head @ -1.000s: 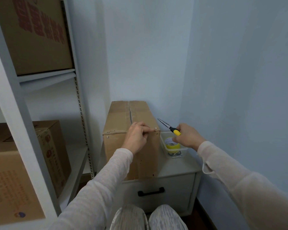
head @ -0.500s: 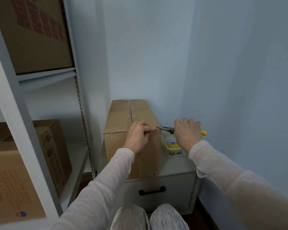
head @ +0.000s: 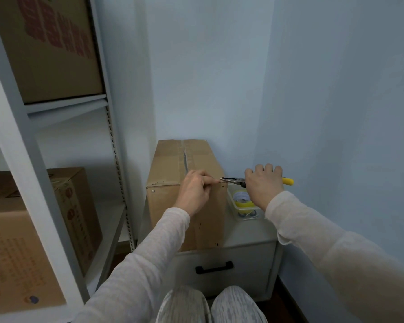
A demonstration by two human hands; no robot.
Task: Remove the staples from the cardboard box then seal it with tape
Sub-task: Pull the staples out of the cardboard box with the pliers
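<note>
Cardboard box (head: 170,164) on cabinet (head: 250,231), tub (head: 231,201) just beside; left hand (head: 196,192) pinching its edge; right hand (head: 262,185) gripping pliers (head: 232,180)

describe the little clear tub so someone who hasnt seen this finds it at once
Find the low grey cabinet in the corner, with a tall cardboard box standing on it. Right of the box, below the right hand, sits the clear plastic tub. It alone is see-through, with a yellow tape roll inside.

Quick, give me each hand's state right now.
Left hand: pinching the cardboard box at its top front edge.
Right hand: gripping the yellow-handled pliers.
</note>
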